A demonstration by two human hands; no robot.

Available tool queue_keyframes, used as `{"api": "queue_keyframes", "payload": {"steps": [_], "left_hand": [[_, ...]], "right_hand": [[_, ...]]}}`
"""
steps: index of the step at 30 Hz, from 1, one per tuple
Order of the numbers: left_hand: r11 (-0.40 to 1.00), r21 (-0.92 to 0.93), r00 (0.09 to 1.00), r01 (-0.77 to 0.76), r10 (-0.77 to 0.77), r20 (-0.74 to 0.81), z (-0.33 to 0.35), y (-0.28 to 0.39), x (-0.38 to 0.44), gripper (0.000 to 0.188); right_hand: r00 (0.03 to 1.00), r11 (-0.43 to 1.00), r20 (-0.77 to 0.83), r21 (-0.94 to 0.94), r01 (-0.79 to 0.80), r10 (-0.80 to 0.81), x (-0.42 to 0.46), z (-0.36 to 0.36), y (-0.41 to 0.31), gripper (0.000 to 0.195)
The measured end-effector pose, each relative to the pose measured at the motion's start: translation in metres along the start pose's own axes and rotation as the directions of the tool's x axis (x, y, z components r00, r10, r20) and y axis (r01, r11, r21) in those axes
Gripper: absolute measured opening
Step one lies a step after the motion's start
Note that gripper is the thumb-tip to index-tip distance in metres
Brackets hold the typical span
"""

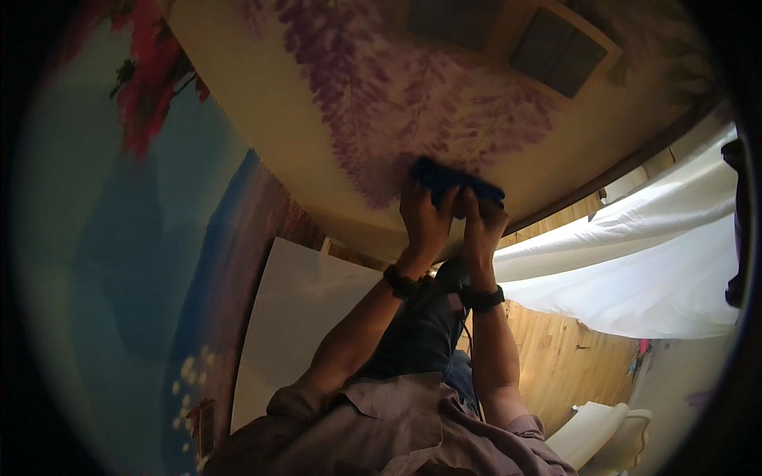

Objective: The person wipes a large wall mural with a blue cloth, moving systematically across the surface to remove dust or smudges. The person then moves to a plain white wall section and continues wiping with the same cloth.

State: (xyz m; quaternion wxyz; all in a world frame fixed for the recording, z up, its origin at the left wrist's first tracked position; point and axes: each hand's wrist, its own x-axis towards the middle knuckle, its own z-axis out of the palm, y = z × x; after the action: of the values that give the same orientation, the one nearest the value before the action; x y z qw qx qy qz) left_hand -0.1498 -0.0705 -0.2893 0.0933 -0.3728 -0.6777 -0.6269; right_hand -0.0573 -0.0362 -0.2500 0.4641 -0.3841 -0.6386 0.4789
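My left hand (pixel 425 217) and my right hand (pixel 484 225) are side by side in front of me, both with a dark band on the wrist. Between their fingers is a long, dark blue pad (pixel 457 180) that looks soft, perhaps folded cloth; blur hides its exact kind. It appears to rest against a cream painted panel (pixel 268 119). Purple hanging blossoms (pixel 351 101), like wisteria, are painted on that surface, and the pad covers their lower tips. My fingertips are partly hidden.
Dark rectangles in pale frames (pixel 559 52) sit high on the panel. A blue painted surface with red flowers (pixel 143 101) stands left, beside a plain white board (pixel 297 321). White draped fabric (pixel 655 279) hangs right over wooden flooring (pixel 553 339), near rolled sheets (pixel 595 431).
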Motion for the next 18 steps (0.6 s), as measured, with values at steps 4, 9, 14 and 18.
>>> {"api": "queue_keyframes", "payload": {"steps": [4, 9, 14, 18], "left_hand": [[0.999, 0.037, 1.000, 0.029, -0.028, -0.014, -0.038, -0.009, 0.041, 0.020], [0.979, 0.048, 0.980, 0.196, -0.197, 0.023, -0.051, -0.098, 0.007, 0.029], [0.921, 0.015, 0.898, 0.390, -0.384, 0.215, -0.022, -0.195, -0.089, 0.026], [0.933, 0.056, 0.874, 0.356, -0.354, 0.334, 0.004, -0.142, -0.097, 0.044]], "right_hand": [[0.993, 0.998, 0.107, 0.048, 0.035, -0.040, 0.010, 0.043, -0.004, 0.032], [0.981, 0.995, 0.170, 0.024, -0.101, 0.096, -0.007, 0.086, 0.072, 0.029], [0.914, 0.901, 0.168, 0.175, -0.397, 0.370, -0.042, 0.080, 0.169, 0.030], [0.861, 0.802, 0.121, 0.318, -0.505, 0.494, -0.044, 0.025, 0.166, 0.043]]}}
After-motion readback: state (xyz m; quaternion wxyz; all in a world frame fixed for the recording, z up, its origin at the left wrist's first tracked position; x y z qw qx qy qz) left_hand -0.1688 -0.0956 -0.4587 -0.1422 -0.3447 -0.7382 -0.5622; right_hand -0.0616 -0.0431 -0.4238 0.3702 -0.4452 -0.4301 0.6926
